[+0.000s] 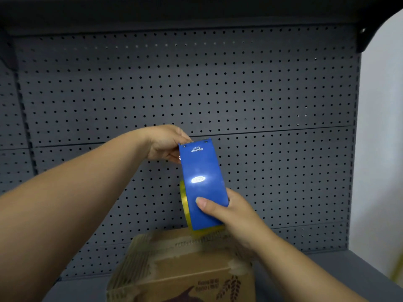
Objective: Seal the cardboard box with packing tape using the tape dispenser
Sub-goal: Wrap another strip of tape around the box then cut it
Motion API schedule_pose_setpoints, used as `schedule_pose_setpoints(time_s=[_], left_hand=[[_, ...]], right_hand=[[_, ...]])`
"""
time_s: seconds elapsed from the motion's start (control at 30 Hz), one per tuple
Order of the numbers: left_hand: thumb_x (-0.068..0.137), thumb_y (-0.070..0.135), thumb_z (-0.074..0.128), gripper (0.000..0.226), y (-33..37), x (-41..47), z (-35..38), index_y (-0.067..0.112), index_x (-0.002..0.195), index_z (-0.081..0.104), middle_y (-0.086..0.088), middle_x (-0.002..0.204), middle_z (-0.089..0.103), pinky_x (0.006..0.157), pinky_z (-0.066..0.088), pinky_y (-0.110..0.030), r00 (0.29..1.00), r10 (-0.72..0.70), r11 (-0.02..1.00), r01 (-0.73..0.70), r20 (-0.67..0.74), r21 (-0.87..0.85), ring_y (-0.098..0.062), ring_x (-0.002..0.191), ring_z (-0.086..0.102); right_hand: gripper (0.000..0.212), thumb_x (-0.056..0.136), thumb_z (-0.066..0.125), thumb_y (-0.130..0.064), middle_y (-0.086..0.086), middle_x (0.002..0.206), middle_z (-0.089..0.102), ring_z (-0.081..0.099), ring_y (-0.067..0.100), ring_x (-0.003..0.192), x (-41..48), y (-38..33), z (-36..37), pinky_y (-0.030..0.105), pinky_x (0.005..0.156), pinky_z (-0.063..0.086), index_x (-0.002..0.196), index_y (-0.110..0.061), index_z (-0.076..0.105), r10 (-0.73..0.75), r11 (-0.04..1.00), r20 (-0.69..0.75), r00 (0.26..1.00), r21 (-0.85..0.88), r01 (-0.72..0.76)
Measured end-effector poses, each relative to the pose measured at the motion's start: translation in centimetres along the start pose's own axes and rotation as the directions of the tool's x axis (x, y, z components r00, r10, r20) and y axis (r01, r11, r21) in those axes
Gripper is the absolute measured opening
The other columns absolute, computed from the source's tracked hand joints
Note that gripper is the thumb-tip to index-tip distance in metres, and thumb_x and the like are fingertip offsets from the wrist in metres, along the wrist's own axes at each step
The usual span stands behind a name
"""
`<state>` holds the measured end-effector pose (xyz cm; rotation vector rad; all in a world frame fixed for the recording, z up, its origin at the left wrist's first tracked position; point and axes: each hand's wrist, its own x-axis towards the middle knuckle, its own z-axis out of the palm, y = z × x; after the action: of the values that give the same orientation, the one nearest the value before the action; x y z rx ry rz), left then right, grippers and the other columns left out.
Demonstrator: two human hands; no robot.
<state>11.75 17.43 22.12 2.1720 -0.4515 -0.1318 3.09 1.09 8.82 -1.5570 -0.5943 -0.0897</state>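
A blue tape dispenser (202, 184) with a yellowish tape roll (185, 205) under it is held in the air above the cardboard box (185, 269). My right hand (235, 216) grips its near end, thumb flat on the blue plate. My left hand (165, 144) pinches the far end by the cutter edge; its fingertips are hidden behind the dispenser. The brown box stands on the shelf below, with printed sides and torn old tape patches on its top.
A grey pegboard back wall (261, 94) rises right behind the box. The grey shelf surface (327, 273) runs to the right of the box. A dark upper shelf (196, 12) overhangs. A white wall (381, 149) is at the far right.
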Motion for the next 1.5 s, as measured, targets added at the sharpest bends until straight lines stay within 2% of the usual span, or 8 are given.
schedule_pose_setpoints(time_s=[0.17,0.33,0.53,0.63,0.87,1.0,1.33,1.5], left_hand=[[0.093,0.01,0.05,0.032,0.6,0.6,0.3,0.005,0.064,0.062,0.005,0.046,0.065,0.05,0.047,-0.016,0.992,0.117,0.991,-0.12,-0.052,-0.057,-0.003,0.041,0.058],[0.093,0.021,0.055,0.031,2.1,1.8,1.3,0.009,0.065,0.063,0.004,0.053,0.07,0.051,0.052,-0.017,0.969,0.187,0.969,-0.209,-0.159,-0.13,-0.006,0.048,0.064],[0.092,0.026,0.056,0.027,4.0,3.3,3.1,0.011,0.07,0.062,0.001,0.064,0.066,0.053,0.051,-0.019,0.942,0.199,0.975,-0.217,-0.272,-0.04,-0.008,0.05,0.06],[0.091,0.027,0.057,0.021,4.9,3.5,2.8,0.011,0.078,0.063,-0.003,0.078,0.07,0.07,0.054,-0.026,0.957,0.175,0.984,-0.178,-0.232,0.008,-0.008,0.058,0.066],[0.092,0.029,0.056,0.025,4.9,4.7,6.0,0.009,0.082,0.067,-0.001,0.08,0.068,0.071,0.053,-0.026,0.952,0.199,0.974,-0.167,-0.231,0.154,-0.009,0.062,0.064],[0.092,0.031,0.055,0.025,4.4,5.0,7.1,0.012,0.081,0.067,0.002,0.08,0.069,0.077,0.053,-0.03,0.938,0.237,0.969,-0.211,-0.255,0.125,-0.006,0.058,0.065],[0.092,0.028,0.055,0.024,-0.1,4.2,8.8,0.013,0.077,0.065,0.001,0.08,0.069,0.065,0.052,-0.023,0.932,0.133,0.991,-0.124,-0.338,0.046,-0.01,0.062,0.065],[0.092,0.031,0.056,0.027,-0.9,3.0,9.0,0.013,0.075,0.065,0.0,0.08,0.069,0.072,0.051,-0.029,0.932,0.124,0.992,-0.125,-0.341,0.019,-0.007,0.055,0.06]], right_hand=[[0.03,0.069,0.07,-0.037,0.0,0.099,0.075,0.07,0.013,0.089,-0.1,-2.0,-0.4,0.028,0.084,0.054,0.093,-0.02,0.072,0.078,0.995,-0.005,0.997,0.06,-0.078],[0.023,0.074,0.068,-0.036,-0.004,0.09,0.075,0.07,0.009,0.079,-0.9,-3.8,-1.5,0.021,0.071,0.052,0.091,-0.02,0.071,0.07,0.996,-0.117,0.991,0.062,-0.063],[0.013,0.078,0.067,-0.033,-0.004,0.085,0.074,0.068,0.012,0.074,-2.0,-4.6,-3.1,0.025,0.069,0.05,0.084,-0.021,0.07,0.127,0.992,-0.168,0.978,-0.001,-0.129],[0.011,0.079,0.067,-0.031,-0.004,0.086,0.074,0.069,0.013,0.077,-3.1,-3.9,-3.1,0.027,0.07,0.053,0.085,-0.022,0.07,0.158,0.987,-0.138,0.978,0.007,-0.158],[0.017,0.077,0.069,-0.03,-0.002,0.089,0.073,0.069,0.015,0.077,-4.2,-3.6,-4.6,0.025,0.065,0.051,0.092,-0.022,0.068,0.213,0.977,-0.126,0.969,-0.002,-0.215],[0.017,0.078,0.068,-0.03,-0.001,0.087,0.073,0.068,0.015,0.074,-4.4,-2.6,-5.6,0.025,0.064,0.052,0.092,-0.02,0.068,0.228,0.974,-0.17,0.959,0.039,-0.225],[0.013,0.081,0.067,-0.028,-0.005,0.084,0.07,0.066,0.008,0.07,-5.1,1.3,-4.3,0.014,0.053,0.049,0.091,-0.021,0.067,0.251,0.967,-0.194,0.948,0.097,-0.236],[0.012,0.079,0.068,-0.03,-0.005,0.087,0.072,0.068,0.012,0.078,-6.0,1.1,-4.1,0.021,0.064,0.051,0.088,-0.022,0.068,0.249,0.968,-0.174,0.953,0.042,-0.246]])
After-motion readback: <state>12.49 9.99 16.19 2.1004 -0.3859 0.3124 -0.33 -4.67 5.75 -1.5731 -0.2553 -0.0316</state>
